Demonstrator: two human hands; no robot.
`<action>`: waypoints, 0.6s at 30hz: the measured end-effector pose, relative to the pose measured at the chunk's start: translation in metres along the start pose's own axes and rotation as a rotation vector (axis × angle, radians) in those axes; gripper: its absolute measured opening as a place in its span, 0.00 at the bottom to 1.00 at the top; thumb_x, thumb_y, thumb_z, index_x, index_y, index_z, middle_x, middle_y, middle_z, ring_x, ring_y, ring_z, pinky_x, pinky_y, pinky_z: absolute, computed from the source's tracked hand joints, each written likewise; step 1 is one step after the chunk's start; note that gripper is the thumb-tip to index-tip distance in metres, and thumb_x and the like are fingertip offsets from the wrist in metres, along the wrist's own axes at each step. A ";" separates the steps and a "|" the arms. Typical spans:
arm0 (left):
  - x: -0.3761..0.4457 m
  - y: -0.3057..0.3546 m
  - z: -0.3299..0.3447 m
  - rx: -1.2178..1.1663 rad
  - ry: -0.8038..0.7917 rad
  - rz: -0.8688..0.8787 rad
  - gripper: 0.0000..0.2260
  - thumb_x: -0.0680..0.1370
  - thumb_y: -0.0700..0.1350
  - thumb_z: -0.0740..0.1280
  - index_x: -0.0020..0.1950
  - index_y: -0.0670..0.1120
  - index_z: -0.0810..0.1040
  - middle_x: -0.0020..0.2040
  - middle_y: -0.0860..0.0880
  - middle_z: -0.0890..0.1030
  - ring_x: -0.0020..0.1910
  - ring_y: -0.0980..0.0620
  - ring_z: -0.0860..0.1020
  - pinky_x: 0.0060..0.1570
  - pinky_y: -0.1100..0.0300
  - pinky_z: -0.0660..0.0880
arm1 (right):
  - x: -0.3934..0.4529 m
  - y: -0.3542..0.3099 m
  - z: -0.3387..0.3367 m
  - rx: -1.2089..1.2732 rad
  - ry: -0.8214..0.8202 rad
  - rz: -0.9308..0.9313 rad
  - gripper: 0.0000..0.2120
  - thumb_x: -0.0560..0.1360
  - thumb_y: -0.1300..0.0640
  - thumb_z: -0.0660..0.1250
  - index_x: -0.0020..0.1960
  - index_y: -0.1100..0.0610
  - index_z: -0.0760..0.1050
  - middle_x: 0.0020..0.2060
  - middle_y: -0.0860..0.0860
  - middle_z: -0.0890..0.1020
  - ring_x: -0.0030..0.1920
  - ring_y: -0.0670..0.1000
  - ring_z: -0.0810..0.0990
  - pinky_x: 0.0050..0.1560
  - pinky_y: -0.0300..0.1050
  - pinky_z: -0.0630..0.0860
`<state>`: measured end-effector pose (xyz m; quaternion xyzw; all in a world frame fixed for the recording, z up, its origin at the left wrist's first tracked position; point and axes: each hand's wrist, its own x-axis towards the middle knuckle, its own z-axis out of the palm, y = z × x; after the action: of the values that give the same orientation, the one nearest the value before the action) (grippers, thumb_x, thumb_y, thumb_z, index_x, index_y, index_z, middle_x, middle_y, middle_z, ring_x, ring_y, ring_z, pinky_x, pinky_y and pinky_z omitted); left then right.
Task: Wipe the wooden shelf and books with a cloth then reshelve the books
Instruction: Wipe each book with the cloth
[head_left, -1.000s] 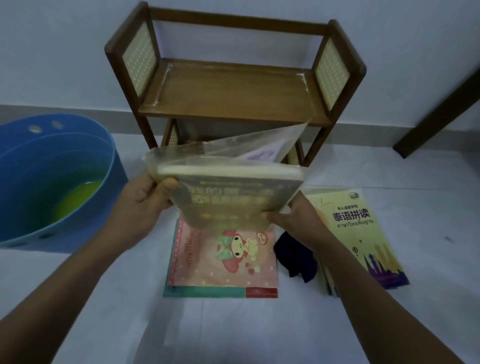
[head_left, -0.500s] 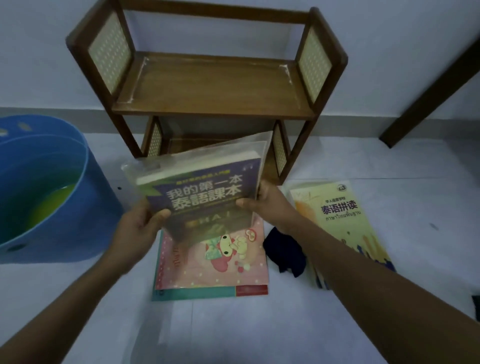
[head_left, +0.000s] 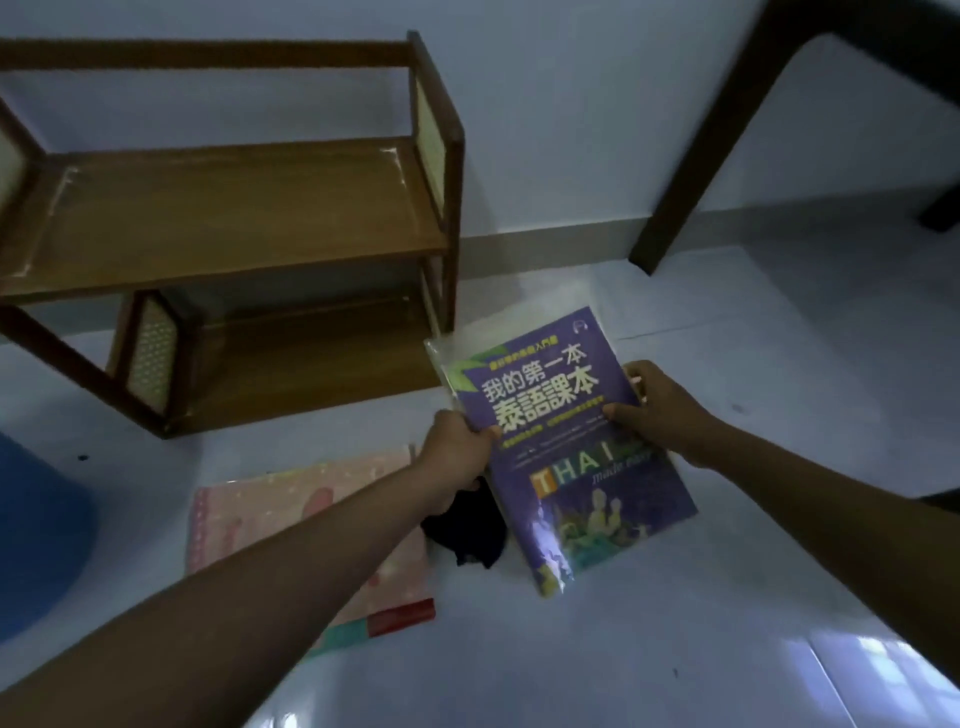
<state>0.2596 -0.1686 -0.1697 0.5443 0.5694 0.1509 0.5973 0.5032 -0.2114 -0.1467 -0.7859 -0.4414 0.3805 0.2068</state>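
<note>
The wooden shelf (head_left: 234, 218) is warm mid-brown with darker brown posts, and its side panels (head_left: 150, 358) are pale cream with a fine woven lattice. The book (head_left: 566, 441) has a purple cover with white and yellow lettering, a green leaf patch at its top corner and greenish-yellow figures low down. The pink book (head_left: 291, 519) is dotted with small pale spots; its lower edge shows red and teal. The cloth (head_left: 467, 530) looks black, perhaps navy. The tub (head_left: 36, 540) is blue, the floor (head_left: 675, 649) pale grey-white.

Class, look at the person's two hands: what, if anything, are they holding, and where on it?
Both hold the purple book: left hand grips its left edge, right hand its right edge, thumbs on the cover.
</note>
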 end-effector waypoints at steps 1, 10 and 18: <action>0.005 0.002 0.013 -0.045 -0.023 -0.061 0.07 0.79 0.44 0.65 0.52 0.41 0.77 0.47 0.44 0.81 0.38 0.48 0.78 0.36 0.59 0.75 | 0.003 0.011 0.004 -0.033 0.042 0.035 0.19 0.75 0.58 0.69 0.63 0.58 0.66 0.58 0.59 0.77 0.54 0.58 0.77 0.55 0.55 0.76; 0.010 0.002 0.022 -0.074 -0.162 -0.017 0.08 0.78 0.35 0.62 0.49 0.49 0.73 0.53 0.49 0.79 0.42 0.57 0.75 0.48 0.60 0.73 | 0.026 0.041 0.042 -0.433 0.075 0.186 0.28 0.72 0.59 0.69 0.67 0.62 0.62 0.63 0.64 0.71 0.61 0.65 0.73 0.59 0.57 0.74; -0.021 -0.109 -0.124 0.736 -0.104 0.130 0.41 0.74 0.61 0.66 0.78 0.46 0.50 0.78 0.48 0.57 0.76 0.46 0.58 0.72 0.53 0.61 | -0.032 -0.029 0.172 -0.824 -0.312 -0.534 0.37 0.76 0.45 0.64 0.78 0.56 0.51 0.77 0.61 0.52 0.76 0.62 0.52 0.73 0.55 0.56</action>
<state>0.1006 -0.1659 -0.2188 0.7643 0.5190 -0.0541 0.3789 0.3432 -0.2256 -0.2219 -0.5958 -0.7656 0.2218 -0.0985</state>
